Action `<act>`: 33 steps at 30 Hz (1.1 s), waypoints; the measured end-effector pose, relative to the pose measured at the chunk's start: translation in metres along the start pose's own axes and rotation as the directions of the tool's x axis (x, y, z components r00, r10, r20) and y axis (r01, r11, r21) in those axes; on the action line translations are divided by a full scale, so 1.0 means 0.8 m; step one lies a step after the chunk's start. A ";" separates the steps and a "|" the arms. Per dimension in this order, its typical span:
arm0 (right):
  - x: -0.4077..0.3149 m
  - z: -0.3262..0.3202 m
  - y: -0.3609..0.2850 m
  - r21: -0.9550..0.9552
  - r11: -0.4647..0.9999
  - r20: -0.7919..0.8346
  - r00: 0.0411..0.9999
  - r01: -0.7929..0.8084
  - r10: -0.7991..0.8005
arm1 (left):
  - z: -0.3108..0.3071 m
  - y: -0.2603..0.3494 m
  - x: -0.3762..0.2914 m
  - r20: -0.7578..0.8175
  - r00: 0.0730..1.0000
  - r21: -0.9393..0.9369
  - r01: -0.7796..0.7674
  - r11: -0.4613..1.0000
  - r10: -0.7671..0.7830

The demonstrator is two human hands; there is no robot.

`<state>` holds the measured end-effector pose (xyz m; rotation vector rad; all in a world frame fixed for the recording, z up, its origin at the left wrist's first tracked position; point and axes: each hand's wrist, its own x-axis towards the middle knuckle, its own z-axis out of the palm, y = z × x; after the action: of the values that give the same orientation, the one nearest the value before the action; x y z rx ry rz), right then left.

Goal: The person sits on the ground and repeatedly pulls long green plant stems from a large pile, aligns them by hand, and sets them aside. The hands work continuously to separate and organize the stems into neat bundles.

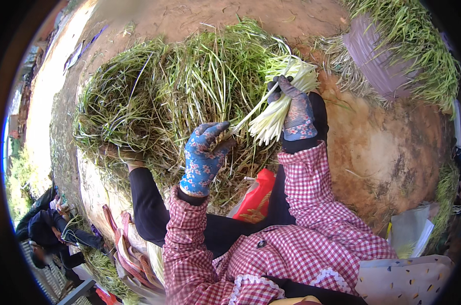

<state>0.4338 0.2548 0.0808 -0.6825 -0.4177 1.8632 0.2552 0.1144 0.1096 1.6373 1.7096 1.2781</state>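
My right hand [297, 108], in a blue floral glove with dark fingertips, grips a bundle of pale green-white stalks [270, 121], probably chives or young scallions. Their white ends point toward me. One single stalk [253, 111] slants out of the bundle down to my left hand [204, 158]. The matching glove there is soiled at the thumb, and the stalk's lower end lies between thumb and fingers. Beneath both hands spreads a large heap of loose green stalks and leaves [200, 80], tangled and browner on its left side.
A lilac plastic-wrapped bundle of greens [379, 57] lies at upper right on the earthen ground [367, 152]. Between my legs is a red plastic bag [257, 196]. Reddish straps [125, 244] lie at lower left, near another seated person [58, 232]. A patterned cloth [404, 276] is at lower right.
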 end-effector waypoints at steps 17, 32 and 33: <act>-0.016 0.020 0.003 -0.389 0.920 -0.053 0.998 -0.043 0.025 | 0.038 -0.005 0.006 0.203 0.936 -0.333 0.342 0.879 -0.287; -0.014 0.020 0.014 -0.327 0.939 -0.001 0.994 -0.108 0.114 | 0.085 -0.020 0.009 -0.078 0.917 -0.990 -0.024 0.141 -0.392; -0.014 0.020 0.013 -0.306 0.948 -0.004 0.996 -0.088 0.091 | 0.086 -0.020 0.004 -0.083 0.915 -0.997 -0.079 0.027 -0.395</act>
<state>0.4192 0.2406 0.0901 -0.9135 -0.7029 1.9062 0.3032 0.1409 0.0648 0.2607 0.5251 1.9870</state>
